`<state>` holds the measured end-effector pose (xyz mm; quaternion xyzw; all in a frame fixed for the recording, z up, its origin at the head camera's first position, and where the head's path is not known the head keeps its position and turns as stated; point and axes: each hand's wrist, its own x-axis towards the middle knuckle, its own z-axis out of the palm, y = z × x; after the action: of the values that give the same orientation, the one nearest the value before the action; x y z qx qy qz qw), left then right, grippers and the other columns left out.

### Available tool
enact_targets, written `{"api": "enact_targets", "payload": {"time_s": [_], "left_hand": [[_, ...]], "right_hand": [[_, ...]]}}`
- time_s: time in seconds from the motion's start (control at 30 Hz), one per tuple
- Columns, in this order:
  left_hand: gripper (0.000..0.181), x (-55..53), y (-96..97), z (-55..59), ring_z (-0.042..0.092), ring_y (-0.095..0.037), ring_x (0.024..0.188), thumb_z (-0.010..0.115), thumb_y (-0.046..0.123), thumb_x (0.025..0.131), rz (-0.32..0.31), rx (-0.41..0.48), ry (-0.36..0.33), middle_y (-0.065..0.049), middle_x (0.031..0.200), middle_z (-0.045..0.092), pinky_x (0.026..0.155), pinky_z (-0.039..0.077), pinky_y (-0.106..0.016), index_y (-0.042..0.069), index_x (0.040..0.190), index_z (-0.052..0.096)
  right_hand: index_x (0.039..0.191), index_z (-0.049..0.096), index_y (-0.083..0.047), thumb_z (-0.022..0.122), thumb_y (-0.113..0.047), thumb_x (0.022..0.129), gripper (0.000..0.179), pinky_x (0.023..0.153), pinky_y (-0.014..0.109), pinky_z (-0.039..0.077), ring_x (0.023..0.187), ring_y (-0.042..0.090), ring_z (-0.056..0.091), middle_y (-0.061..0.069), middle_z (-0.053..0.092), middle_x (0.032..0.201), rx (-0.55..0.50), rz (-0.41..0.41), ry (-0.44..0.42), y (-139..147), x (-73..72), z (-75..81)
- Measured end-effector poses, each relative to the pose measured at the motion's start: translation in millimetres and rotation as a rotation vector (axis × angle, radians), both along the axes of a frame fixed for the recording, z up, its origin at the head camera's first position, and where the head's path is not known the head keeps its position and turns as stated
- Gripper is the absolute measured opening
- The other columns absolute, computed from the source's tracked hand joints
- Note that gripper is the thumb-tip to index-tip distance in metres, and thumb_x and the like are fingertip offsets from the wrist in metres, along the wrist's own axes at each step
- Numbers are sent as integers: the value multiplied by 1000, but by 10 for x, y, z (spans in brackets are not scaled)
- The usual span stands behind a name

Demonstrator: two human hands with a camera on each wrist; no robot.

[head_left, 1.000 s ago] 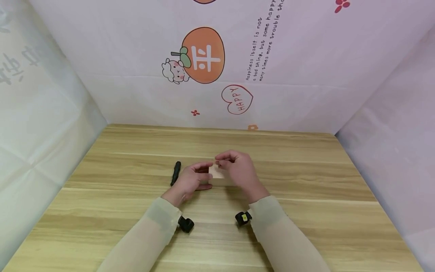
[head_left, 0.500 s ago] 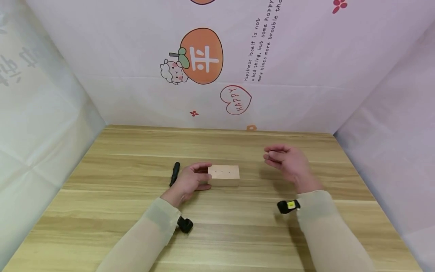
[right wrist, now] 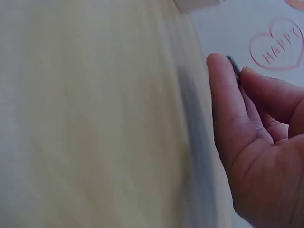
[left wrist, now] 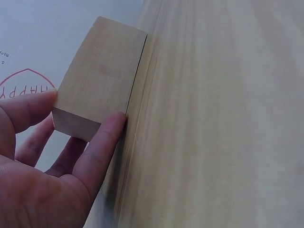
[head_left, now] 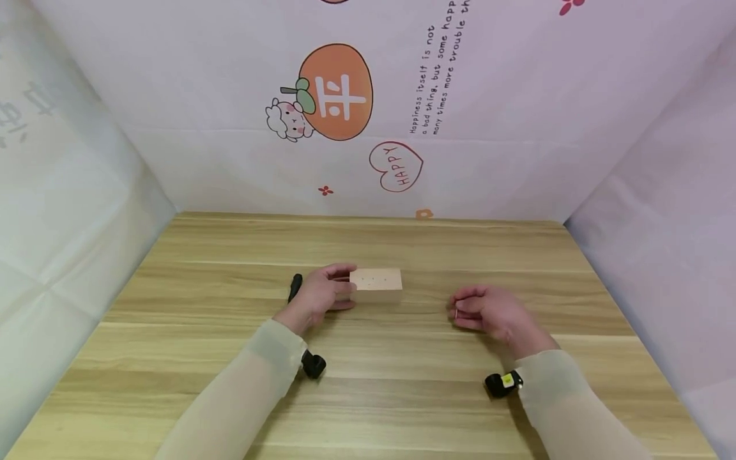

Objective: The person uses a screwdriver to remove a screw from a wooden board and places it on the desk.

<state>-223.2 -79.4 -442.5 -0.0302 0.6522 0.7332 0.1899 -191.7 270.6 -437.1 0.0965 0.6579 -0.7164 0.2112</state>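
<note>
A pale wooden block point(head_left: 375, 279) with several small dark holes in its top face is at mid-table in the head view. My left hand point(head_left: 315, 295) holds its left end; in the left wrist view fingertips point(left wrist: 114, 122) press against the block's edges. To the right, apart from the block, my right hand point(head_left: 493, 312) hovers over the table. Its fingertips pinch a small dark threaded screw point(right wrist: 233, 65), seen in the right wrist view, with part of the screw hidden between them.
A slim black tool point(head_left: 296, 285) lies left of the block, partly covered by the left hand. The wood-grain table point(head_left: 368, 243) ends at a printed white cloth backdrop point(head_left: 489, 172), with cloth on both sides too.
My right hand has left the top of the block, swung right, then come nearer the body. The left hand keeps its hold; the block sits slightly higher in the picture.
</note>
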Motion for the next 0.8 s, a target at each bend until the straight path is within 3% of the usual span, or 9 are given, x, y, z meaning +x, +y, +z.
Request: {"api": "enact_targets", "payload": {"time_s": [0.3,0.8], "left_hand": [[48,-110,4,31,55,-31,116,65,-3,94,5,1,-21,-13,138,47,89,55,-48,8,140,57],[48,-143,11,18,55,-32,117,64,-2,95,-12,-2,-23,-13,138,47,89,55,-47,7,141,57]], "right_hand": [[116,54,13,60,10,93,24,75,42,60,84,28,69,19,68,105,96,0,-11,-364,9,-68],[112,61,8,63,3,94,19,70,39,60,81,26,69,18,68,105,281,28,56,-501,19,11]]}}
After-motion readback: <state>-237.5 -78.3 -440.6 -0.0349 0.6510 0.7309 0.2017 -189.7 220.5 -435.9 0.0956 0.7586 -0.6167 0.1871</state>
